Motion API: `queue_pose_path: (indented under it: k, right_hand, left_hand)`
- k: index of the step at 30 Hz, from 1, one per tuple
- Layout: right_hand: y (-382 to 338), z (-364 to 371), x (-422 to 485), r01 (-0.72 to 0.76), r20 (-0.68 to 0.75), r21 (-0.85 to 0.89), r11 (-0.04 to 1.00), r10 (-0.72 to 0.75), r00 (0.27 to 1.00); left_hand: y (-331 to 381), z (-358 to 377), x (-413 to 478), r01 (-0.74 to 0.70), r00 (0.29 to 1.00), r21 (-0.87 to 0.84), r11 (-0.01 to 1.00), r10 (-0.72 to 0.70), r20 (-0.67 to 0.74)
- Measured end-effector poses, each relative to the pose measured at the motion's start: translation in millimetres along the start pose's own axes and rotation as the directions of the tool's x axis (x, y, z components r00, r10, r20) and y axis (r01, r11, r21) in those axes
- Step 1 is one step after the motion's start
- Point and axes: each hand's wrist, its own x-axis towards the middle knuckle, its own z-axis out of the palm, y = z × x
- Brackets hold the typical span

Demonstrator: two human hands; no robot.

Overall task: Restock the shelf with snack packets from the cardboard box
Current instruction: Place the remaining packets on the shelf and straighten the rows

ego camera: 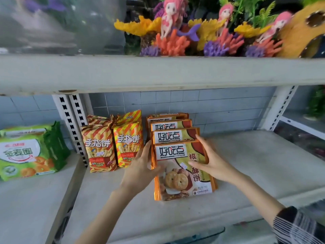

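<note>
Several orange cookie packets [171, 125] stand in a row running back to the tiled wall on the white shelf [255, 164]. The front cookie packet [181, 175] leans back against them, its bottom on the shelf. My left hand [140, 166] grips its left edge, thumb on the front face. My right hand [211, 161] holds its right edge, with the thumb across the front and the fingers reaching up along the side. The cardboard box is not in view.
Two red-and-yellow striped stick-biscuit packets [98, 148] [128, 140] stand just left of the orange row. Green biscuit packs [26, 155] sit on the neighbouring shelf at left. Bare shelf lies right of the orange row. The upper shelf [158, 73] holds mermaid figurines [168, 18].
</note>
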Motion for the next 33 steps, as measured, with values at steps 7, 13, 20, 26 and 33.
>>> queue_pose_path:
  k: [7, 13, 20, 26, 33]
  right_hand:
    - [-4.7, 9.2, 0.2, 0.024, -0.093, 0.057, 0.998, -0.019, 0.995]
    - [-6.0, 21.1, -2.2, 0.06, -0.203, 0.058, 0.996, -0.047, 0.978]
    - [0.0, 20.1, -1.3, 0.157, -0.335, 0.078, 0.984, -0.122, 0.934]
    - [4.3, -6.2, 15.6, 0.168, -0.168, -0.014, 0.986, -0.168, 0.971]
    - [0.9, -46.0, 83.8, 0.232, -0.153, -0.134, 0.963, -0.251, 0.956]
  left_hand:
    - [5.6, 14.0, 3.8, -0.05, 0.998, -0.178, 0.983, 0.044, -0.037]
    - [12.1, 19.6, -0.5, -0.085, 0.992, -0.273, 0.958, 0.054, -0.118]
    - [21.2, 23.0, 3.9, -0.15, 0.968, -0.237, 0.96, 0.094, -0.231]
    - [18.3, 19.0, 10.8, -0.059, 0.981, -0.208, 0.976, 0.018, -0.195]
    - [18.6, 19.7, 11.9, -0.013, 0.979, -0.23, 0.973, -0.034, -0.2]
